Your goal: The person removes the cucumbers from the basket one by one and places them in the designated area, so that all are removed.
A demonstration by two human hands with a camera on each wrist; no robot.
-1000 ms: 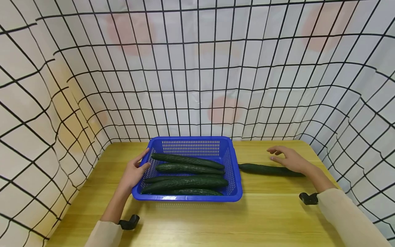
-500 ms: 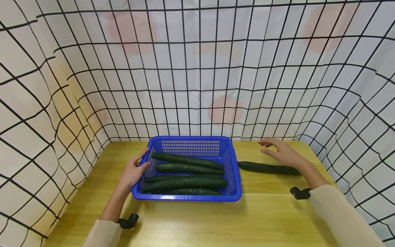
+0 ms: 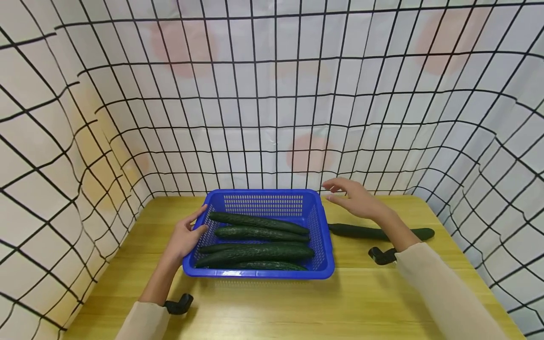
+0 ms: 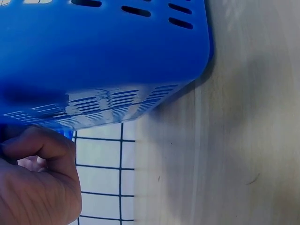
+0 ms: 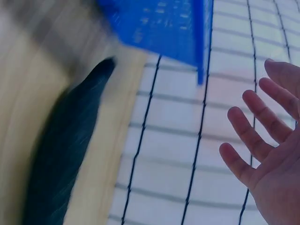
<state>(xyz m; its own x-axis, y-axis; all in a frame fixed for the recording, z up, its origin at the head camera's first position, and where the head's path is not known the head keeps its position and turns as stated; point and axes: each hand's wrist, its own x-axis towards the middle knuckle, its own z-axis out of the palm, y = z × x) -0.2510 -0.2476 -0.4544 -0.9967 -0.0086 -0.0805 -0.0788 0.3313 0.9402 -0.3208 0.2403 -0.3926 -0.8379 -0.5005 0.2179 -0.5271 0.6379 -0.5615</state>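
A blue plastic basket (image 3: 259, 273) with slotted walls stands on the table, holding several long dark green cucumbers (image 3: 263, 251). My left hand (image 3: 182, 240) grips its left rim, thumb on the inner side. In the left wrist view, that hand's (image 4: 40, 173) curled fingers meet the upper edge of the basket wall (image 4: 117, 51). My right hand (image 3: 357, 199) hovers just beyond the basket's right back corner, fingers spread and holding nothing. Below it, one more cucumber (image 3: 354, 231) lies on the table; my right forearm crosses over part of it. The right wrist view shows this cucumber (image 5: 65, 150) blurred.
A light wooden table (image 3: 272, 307) carries everything. White sheeting with a black grid (image 3: 272, 108) encloses the back and both sides, close behind the basket. Black wrist cameras (image 3: 178, 304) stick out beside both wrists.
My right hand has moved left, from above the loose cucumber to near the basket's right rim, uncovering the cucumber's right end. The left hand and the basket stay nearly where they were.
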